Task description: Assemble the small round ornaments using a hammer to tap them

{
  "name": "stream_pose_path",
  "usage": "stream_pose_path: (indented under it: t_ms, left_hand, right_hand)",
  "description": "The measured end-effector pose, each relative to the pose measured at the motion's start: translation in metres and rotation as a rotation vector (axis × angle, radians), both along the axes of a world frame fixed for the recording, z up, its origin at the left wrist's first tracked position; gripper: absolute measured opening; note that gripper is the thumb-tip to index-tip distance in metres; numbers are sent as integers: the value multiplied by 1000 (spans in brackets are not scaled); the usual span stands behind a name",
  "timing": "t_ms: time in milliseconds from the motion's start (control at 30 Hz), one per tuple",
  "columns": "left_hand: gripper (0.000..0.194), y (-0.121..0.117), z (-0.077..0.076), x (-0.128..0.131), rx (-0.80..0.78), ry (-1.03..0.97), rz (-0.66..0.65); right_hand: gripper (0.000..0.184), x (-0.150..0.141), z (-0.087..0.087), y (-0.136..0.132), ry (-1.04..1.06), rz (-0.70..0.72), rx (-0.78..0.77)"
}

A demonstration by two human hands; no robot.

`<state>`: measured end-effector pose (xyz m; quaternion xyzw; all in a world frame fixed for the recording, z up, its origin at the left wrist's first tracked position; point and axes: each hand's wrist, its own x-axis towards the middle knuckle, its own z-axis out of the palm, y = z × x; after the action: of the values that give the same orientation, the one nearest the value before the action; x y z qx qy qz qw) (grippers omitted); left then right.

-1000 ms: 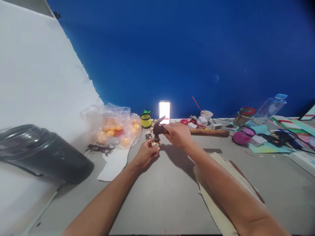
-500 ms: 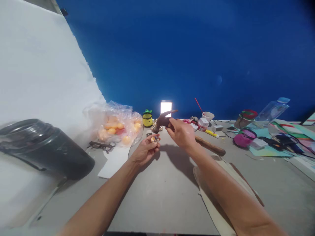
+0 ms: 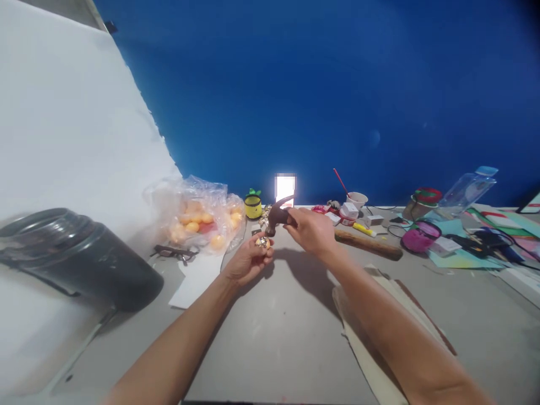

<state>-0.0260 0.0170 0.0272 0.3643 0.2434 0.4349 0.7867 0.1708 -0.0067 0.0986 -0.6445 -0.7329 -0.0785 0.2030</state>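
Observation:
My right hand [image 3: 313, 229] is closed around a claw hammer [image 3: 369, 246], gripping it close to the dark metal head. The wooden handle sticks out to the right, past my wrist. Just below and left of the hammer head, my left hand [image 3: 248, 260] pinches a small shiny gold and silver trinket [image 3: 262, 242] whose exact kind I cannot make out. The striking face is beside the trinket; whether they touch I cannot tell. Behind both hands lies a heap of shiny beads [image 3: 265, 216], partly hidden by the hammer.
A large dark flask [image 3: 80, 259] leans in at the left. Clear bags of orange balls [image 3: 198, 219], eyeglasses [image 3: 171, 252] and a yellow pot [image 3: 253, 207] stand behind. To the right are a paper cup [image 3: 358, 199], yellow tube [image 3: 364, 229], pink pouch [image 3: 418, 236], plastic bottle [image 3: 468, 194] and cloth [image 3: 358, 337].
The hammer head has come down and slightly left toward the trinket, and its handle end has swung down and right. In my left hand the trinket has shifted slightly left.

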Motion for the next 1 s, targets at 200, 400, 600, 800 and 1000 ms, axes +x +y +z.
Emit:
stream_pose_path:
  t_ms: [200, 400, 600, 800, 1000]
  left_hand:
    - [40, -2, 0, 2, 31, 140, 16]
    - [44, 0, -5, 3, 106, 297, 22]
    - [45, -1, -8, 7, 166, 436, 49]
    - [36, -6, -7, 9, 242, 619, 155]
    - [29, -11, -5, 12, 407, 762, 226]
  right_hand:
    - [19, -4, -2, -1, -10, 2, -9]
    - [30, -4, 0, -3, -15, -11, 42]
    - [30, -5, -2, -2, -94, 65, -1]
    - [33, -6, -5, -1, -90, 69, -8]
    - [38, -6, -4, -3, -99, 4, 17]
